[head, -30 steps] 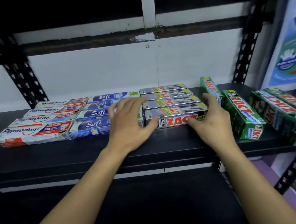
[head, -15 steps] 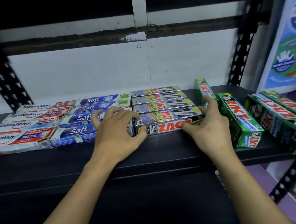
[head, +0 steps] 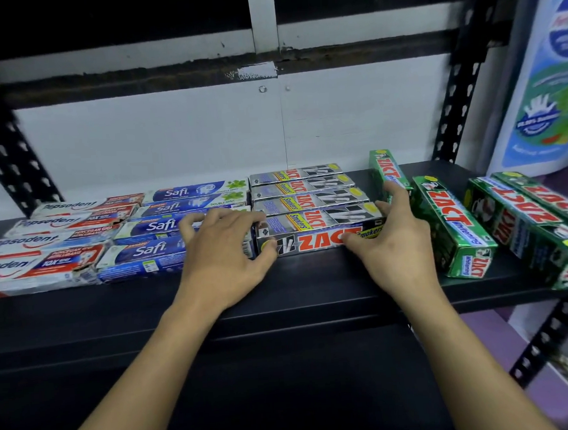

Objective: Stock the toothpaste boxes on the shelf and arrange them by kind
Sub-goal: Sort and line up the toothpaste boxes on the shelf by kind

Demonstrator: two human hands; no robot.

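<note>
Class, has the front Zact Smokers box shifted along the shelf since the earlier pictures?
No. The front Zact Smokers box still sits beside the front Safi box, as before.

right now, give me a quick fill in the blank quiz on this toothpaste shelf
The red and white boxes at the far left read ____.
The left hand and right hand touch the front silver Zact box, whose yellow label reads ____.
The green Zact boxes lie to the ____ of the silver ones.
Missing words: Pepsodent; Smokers; right.
</note>
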